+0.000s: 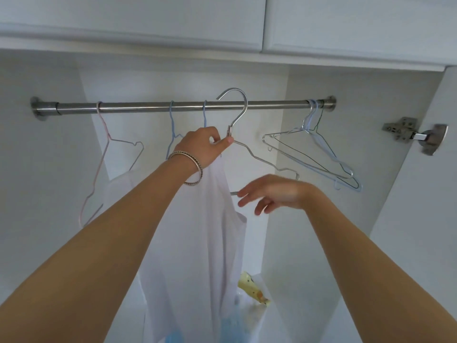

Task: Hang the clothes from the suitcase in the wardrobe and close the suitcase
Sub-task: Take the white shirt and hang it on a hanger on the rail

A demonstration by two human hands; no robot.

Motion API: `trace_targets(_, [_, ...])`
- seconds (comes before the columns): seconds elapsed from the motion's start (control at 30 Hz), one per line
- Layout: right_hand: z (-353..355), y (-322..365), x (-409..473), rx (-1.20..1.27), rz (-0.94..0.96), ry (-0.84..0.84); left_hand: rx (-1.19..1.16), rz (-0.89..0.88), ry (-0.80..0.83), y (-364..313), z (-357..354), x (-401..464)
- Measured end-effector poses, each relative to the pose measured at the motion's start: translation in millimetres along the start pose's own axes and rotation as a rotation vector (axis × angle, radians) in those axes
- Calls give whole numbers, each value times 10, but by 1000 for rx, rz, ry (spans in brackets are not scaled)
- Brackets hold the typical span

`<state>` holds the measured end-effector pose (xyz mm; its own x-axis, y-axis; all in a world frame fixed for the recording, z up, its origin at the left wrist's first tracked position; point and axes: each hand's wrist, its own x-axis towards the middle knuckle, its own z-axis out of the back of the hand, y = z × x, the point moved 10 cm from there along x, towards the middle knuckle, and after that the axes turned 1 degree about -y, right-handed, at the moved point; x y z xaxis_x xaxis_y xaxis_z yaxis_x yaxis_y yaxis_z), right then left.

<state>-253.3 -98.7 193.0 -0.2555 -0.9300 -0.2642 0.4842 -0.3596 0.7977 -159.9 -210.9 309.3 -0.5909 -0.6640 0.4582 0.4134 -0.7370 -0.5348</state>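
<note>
My left hand (206,147) pinches the steel hanger (237,115) neck, white garment (197,243) draped, hook just before the rail (173,106); right hand (274,194) fingers spread, empty.

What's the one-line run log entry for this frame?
left hand: grips silver hanger | white garment: on it | hook: not over rail | right hand: open

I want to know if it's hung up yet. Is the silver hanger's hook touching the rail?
Cannot tell. In the head view the hook overlaps the rail, but one view cannot show contact. The left hand grips its neck.
</note>
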Motion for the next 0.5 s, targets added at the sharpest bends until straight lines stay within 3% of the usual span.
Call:
trace_targets(0.17, [-540, -340, 184, -133, -129, 176, -3, -50, -9, -32, 61, -8])
trace_targets(0.23, [-564, -477, 253, -198, -153, 148, -10, -68, -8, 5, 97, -3])
trace_targets(0.5, [260, -855, 332, -228, -128, -432, -2, -53, 45, 295, 173, -68])
